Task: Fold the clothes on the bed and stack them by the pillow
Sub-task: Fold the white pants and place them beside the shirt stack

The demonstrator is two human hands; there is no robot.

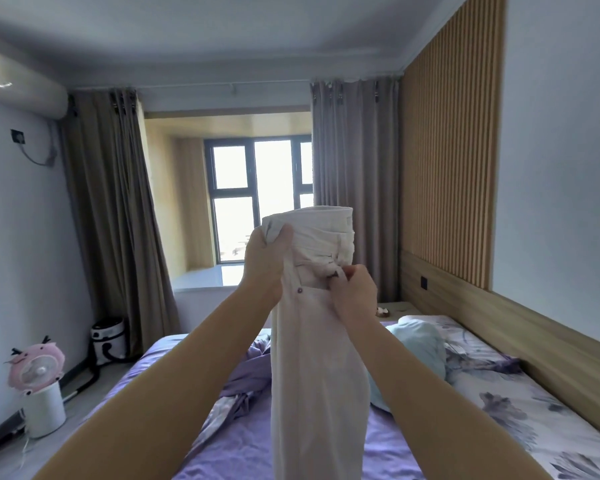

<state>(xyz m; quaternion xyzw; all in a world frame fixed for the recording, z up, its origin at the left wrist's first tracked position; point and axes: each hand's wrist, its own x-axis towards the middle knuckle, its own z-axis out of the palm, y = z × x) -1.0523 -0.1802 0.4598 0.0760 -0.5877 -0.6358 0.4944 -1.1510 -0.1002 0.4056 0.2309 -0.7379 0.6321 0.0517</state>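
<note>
A pair of white trousers (314,358) hangs upright in front of me, held high above the purple bed (250,448). My left hand (265,261) grips the waistband's left corner. My right hand (355,292) pinches the fabric near the fly, just below the waistband. The legs hang down past the bottom of the frame. Behind them lie a crumpled purple garment (246,379) and a light blue garment (420,348). A floral pillow (520,407) rests along the headboard on the right.
A wooden headboard (520,327) runs along the right wall. On the floor at the left stand a pink fan on a white stand (40,386) and a black-and-white appliance (108,341). Curtains flank the window (260,199) straight ahead.
</note>
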